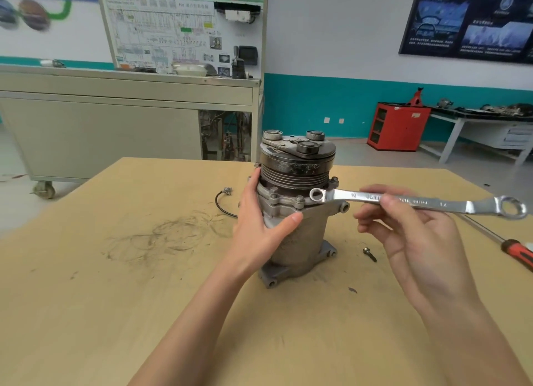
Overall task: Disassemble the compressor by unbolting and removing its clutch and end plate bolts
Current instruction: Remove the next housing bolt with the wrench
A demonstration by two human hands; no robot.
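On the bench (115, 270), the left side of the compressor (310, 235) is hidden behind the left hand (259, 224), and a black cable (220, 205) runs out of sight behind that hand. A screwdriver (517, 255) is cut off by the right edge. Lettering on the wrench (445, 205) is partly covered by a thumb.

The compressor stands upright near the bench's middle, long axis vertical, clutch (298, 152) on top and mounting feet down. The wrench lies roughly level, running left to right, its smaller ring just in front of the bolted flange; whether it sits on a bolt cannot be told.

The left hand wraps the body, thumb across the front, fingers round the back. The right hand (418, 241) pinches the wrench shaft between thumb and fingertips. A loose bolt (370, 254) lies near the base.
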